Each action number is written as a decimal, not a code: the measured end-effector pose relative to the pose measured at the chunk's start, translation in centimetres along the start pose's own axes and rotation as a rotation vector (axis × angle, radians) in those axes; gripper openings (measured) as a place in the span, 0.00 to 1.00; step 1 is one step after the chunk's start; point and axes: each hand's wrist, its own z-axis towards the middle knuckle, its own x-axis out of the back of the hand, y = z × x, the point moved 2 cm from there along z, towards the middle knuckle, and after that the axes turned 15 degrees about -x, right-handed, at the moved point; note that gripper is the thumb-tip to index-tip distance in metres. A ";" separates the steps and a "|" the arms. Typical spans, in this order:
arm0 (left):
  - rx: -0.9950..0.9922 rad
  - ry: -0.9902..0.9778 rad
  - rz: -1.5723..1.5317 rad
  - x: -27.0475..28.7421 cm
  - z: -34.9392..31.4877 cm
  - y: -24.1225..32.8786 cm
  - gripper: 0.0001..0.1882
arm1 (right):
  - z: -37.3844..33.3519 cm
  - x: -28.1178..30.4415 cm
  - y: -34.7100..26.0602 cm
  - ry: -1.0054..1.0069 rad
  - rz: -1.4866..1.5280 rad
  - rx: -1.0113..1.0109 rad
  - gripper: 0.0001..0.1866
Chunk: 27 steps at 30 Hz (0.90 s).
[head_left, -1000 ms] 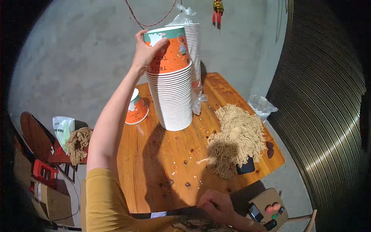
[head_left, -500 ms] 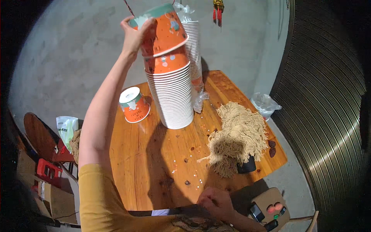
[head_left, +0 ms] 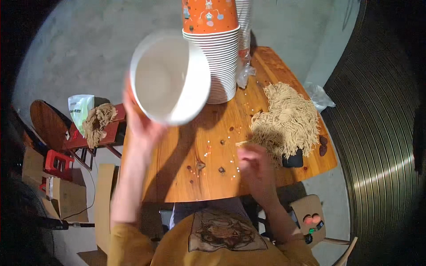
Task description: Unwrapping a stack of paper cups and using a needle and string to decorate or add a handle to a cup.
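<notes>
My left hand (head_left: 144,126) grips a large paper bucket (head_left: 195,88) from its lower left side. The bucket is tilted with its mouth toward me, showing a bare white inside; a strip of orange outer wall shows beside my fingers. Behind it stands a tall stack of nested paper buckets (head_left: 219,66), upside down, with white rims and an orange printed top one. My right hand (head_left: 257,170), somewhat blurred, hovers over the table's near part, fingers loosely bent and apart, with nothing visible in them. Just beyond its fingertips lies a beige yarn bundle (head_left: 290,115).
Scattered small white bits lie on the wooden table (head_left: 177,177). A dark object (head_left: 293,158) rests under the yarn, with brown lumps (head_left: 323,146) beside it. A second bucket stack (head_left: 244,22) and clear plastic (head_left: 245,75) are behind. A stool (head_left: 310,213) stands right, a red crate (head_left: 57,162) left.
My left hand has come down from the top of the stack with a bucket, turning its mouth toward me. My right hand has lifted forward from my body and loosened. The view has shifted downward.
</notes>
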 end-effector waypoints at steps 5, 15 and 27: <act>0.362 0.123 -0.090 7.0 -7.3 -6.2 0.43 | 2.9 -3.8 -2.5 0.022 -0.509 0.512 0.37; 0.766 0.136 -0.472 9.6 -9.1 -8.8 0.43 | 6.3 -4.3 -3.6 -0.018 -0.751 0.665 0.13; 0.672 0.112 -0.117 10.4 -11.7 -4.9 0.32 | 6.0 -4.7 -3.0 0.084 -0.660 0.651 0.17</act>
